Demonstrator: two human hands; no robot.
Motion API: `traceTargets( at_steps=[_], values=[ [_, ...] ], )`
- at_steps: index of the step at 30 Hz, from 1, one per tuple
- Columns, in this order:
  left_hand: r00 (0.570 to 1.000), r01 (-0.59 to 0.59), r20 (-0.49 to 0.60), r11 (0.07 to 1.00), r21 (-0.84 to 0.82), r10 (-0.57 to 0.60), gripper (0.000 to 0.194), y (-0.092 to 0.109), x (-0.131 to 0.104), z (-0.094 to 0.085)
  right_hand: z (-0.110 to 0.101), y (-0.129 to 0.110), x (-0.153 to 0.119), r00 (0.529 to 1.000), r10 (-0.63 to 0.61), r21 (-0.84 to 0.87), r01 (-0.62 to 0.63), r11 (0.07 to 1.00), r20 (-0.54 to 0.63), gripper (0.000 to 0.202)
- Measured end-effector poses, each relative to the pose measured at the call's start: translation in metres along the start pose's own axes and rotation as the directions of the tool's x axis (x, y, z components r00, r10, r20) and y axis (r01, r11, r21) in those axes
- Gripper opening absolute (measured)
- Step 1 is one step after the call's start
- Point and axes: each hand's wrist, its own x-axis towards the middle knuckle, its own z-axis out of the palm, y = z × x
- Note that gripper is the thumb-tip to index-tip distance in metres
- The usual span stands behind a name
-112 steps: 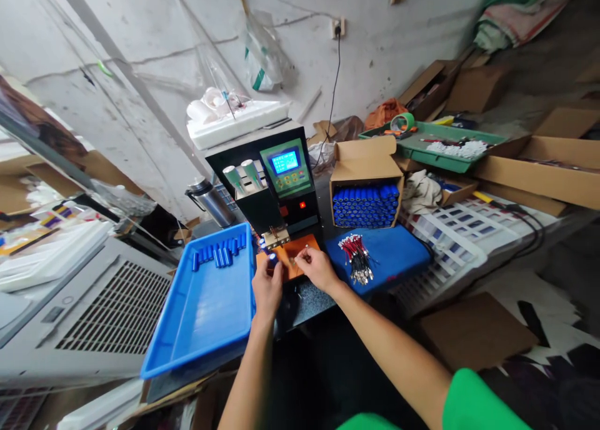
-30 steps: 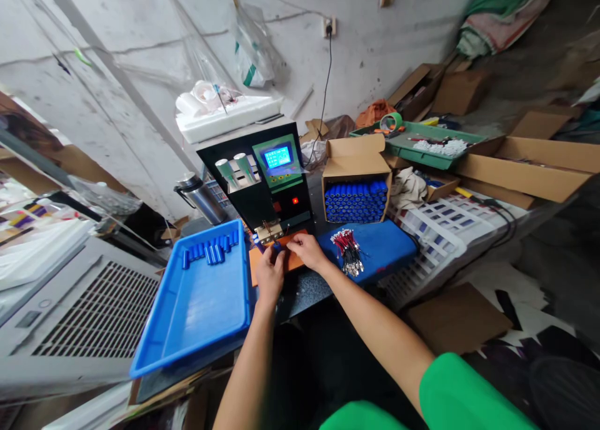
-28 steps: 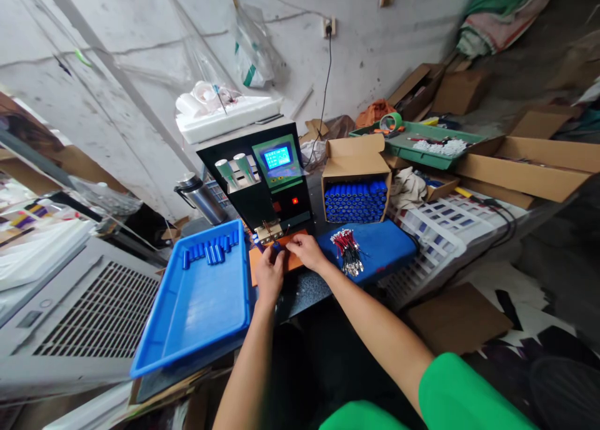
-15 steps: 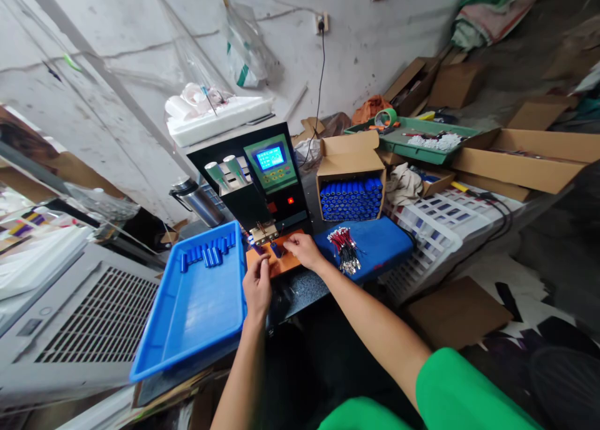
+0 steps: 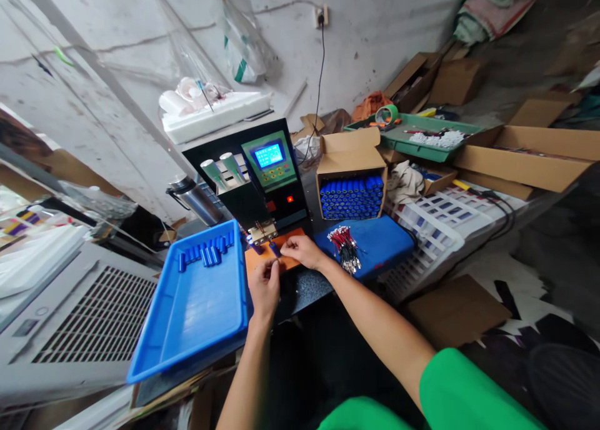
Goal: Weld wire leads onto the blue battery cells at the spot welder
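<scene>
A blue cylindrical battery cell [image 5: 274,249] is on the orange board [image 5: 255,264], under the electrode tips [image 5: 263,230] of a black spot welder [image 5: 244,200]. My left hand [image 5: 264,286] is just in front of this cell, its thumb and fingers pinched together. From the right side my right hand [image 5: 302,250] reaches in, fingertips closed close beside the cell. Whatever is between the fingers of either hand is too small to make out. Another blue cell [image 5: 255,247] is at the board's left edge, partly hidden behind the first one's surroundings.
A blue tray [image 5: 197,311] with several cells stands left. On the blue pad [image 5: 384,239] at right lies a bundle of red and black wires [image 5: 345,249]. Behind it is a carton [image 5: 349,158] packed with cells. A metal flask [image 5: 199,199] stands beside the welder.
My left hand has moved slightly right and closed in toward the front of the cell. My right hand has shifted a little left, nearer the cell. The camera view has tilted slightly.
</scene>
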Motion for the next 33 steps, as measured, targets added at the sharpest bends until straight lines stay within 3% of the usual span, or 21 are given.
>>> traceTargets(
  at_steps=[7,16,22,25,28,33],
  values=[
    [1.000,0.010,-0.012,0.997,-0.076,-0.011,0.031,0.014,0.006,0.010,0.000,0.002,-0.002,1.000,0.015,0.029,-0.015,0.999,-0.001,0.020],
    [1.000,0.009,-0.012,0.997,-0.074,-0.010,0.029,0.015,0.008,0.010,0.002,0.004,-0.002,0.999,0.034,0.059,-0.033,0.998,-0.013,0.014],
    [0.973,-0.197,-0.103,0.974,0.116,0.209,0.022,0.006,0.002,0.005,-0.001,0.005,0.001,0.995,0.034,0.123,-0.022,0.992,-0.096,0.020],
    [0.947,-0.317,0.016,0.925,0.208,0.321,0.024,0.004,0.008,0.003,-0.003,0.003,0.001,0.992,0.075,0.179,-0.056,0.982,-0.098,0.021],
    [0.925,-0.366,0.196,0.902,0.231,0.325,0.034,0.001,0.016,0.003,-0.004,-0.001,0.001,0.990,0.101,0.224,-0.077,0.972,-0.098,0.023],
    [0.954,-0.274,0.180,0.940,0.203,0.240,0.043,-0.002,0.018,0.005,-0.005,-0.002,0.002,0.984,0.123,0.241,-0.089,0.966,-0.128,0.024]
  ],
)
